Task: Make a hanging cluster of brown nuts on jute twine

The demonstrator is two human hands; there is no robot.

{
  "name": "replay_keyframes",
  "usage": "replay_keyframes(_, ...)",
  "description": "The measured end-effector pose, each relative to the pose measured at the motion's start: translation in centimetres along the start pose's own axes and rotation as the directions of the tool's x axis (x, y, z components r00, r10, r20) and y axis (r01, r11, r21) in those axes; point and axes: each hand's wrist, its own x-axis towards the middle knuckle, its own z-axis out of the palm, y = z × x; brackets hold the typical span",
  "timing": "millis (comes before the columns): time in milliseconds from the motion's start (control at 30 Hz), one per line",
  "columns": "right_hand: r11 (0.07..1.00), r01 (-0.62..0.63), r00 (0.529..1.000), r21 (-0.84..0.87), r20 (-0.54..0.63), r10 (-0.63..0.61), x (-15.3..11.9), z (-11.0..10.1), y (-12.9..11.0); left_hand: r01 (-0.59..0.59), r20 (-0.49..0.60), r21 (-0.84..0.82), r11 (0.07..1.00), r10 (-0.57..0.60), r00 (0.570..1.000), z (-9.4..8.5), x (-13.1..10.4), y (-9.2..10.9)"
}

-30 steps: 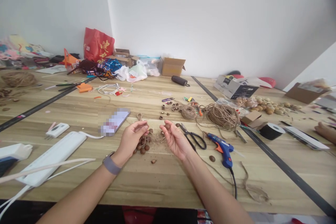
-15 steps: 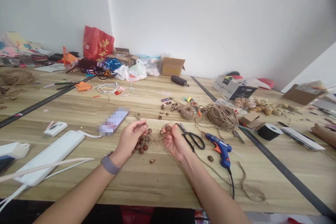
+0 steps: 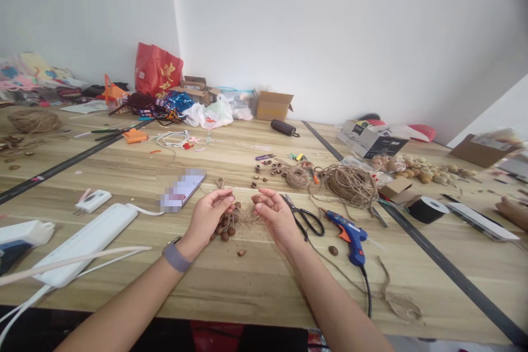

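Note:
Between thumb and fingers, my right hand grips a small brown nut. My left hand is pinched just left of it, over a cluster of brown nuts on twine; what its fingertips hold is too small to make out. Loose twine fibres lie between the hands. One broken nut piece rests on the wood below. Black scissors lie beside my right hand, with a blue glue gun further right and a single nut near it.
A phone and a white power strip lie on the left. Twine coils, nut shells and black tape are beyond and to the right. Another person's hand shows at the right edge. Boxes and bags line the wall.
My right hand has turned, its fingers now pointing left around the nut, which has shifted slightly left. My left hand stays nearly in place. The view has shifted a little.

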Motion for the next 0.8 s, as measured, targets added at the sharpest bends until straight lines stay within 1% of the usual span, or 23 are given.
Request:
replay_keyframes(133, 0.992, 0.089, 0.996, -0.090, -0.014, -0.091, -0.1, -0.1, 0.2, -0.010, 0.004, -0.005, 1.000, 0.010, 1.000, -0.1, 0.2, -0.3)
replay_keyframes(233, 0.982, 0.124, 0.992, -0.144, -0.017, -0.128, -0.1, 0.0, 0.2, -0.006, 0.008, -0.002, 1.000, 0.006, 1.000, -0.1, 0.1, -0.3)
replay_keyframes(333, 0.974, 0.148, 0.987, -0.171, -0.044, -0.157, 0.0, 0.1, 0.1, 0.004, 0.008, 0.000, 1.000, -0.004, 1.000, -0.1, 0.0, -0.2)
replay_keyframes(500, 0.965, 0.144, 0.986, -0.219, -0.056, -0.160, 0.7, 0.0, 0.1, 0.000, 0.013, 0.022, 1.000, -0.001, 1.000, -0.2, 0.1, -0.4)
replay_keyframes(567, 0.959, 0.131, 0.989, -0.251, -0.036, -0.145, 1.4, -0.2, 0.1, -0.006, 0.014, 0.033, 0.999, 0.005, 1.000, -0.2, 0.1, -0.4)
replay_keyframes(633, 0.939, 0.129, 0.990, -0.320, -0.005, -0.138, 2.5, -0.3, 0.2, -0.005, 0.014, 0.045, 0.999, 0.005, 1.000, -0.2, 0.1, -0.5)
replay_keyframes(667, 0.914, 0.133, 0.990, -0.383, 0.008, -0.140, 3.2, -0.4, 0.2, -0.004, 0.015, 0.051, 0.999, 0.003, 1.000, -0.2, 0.1, -0.5)
replay_keyframes(700, 0.869, 0.143, 0.988, -0.475, 0.021, -0.151, 3.9, -0.3, 0.2, -0.001, 0.015, 0.058, 0.998, 0.000, 1.000, -0.2, 0.1, -0.5)
replay_keyframes(733, 0.792, 0.150, 0.986, -0.592, 0.035, -0.160, 4.8, -0.2, 0.3, 0.003, 0.014, 0.065, 0.998, -0.004, 1.000, -0.2, 0.1, -0.5)
replay_keyframes(767, 0.674, 0.159, 0.983, -0.722, 0.056, -0.172, 5.6, -0.1, 0.3, 0.007, 0.012, 0.072, 0.997, -0.008, 1.000, -0.2, 0.0, -0.5)
replay_keyframes(800, 0.533, 0.171, 0.980, -0.829, 0.090, -0.176, 6.5, 0.1, 0.4, 0.008, 0.008, 0.078, 0.997, -0.009, 1.000, -0.2, 0.0, -0.5)
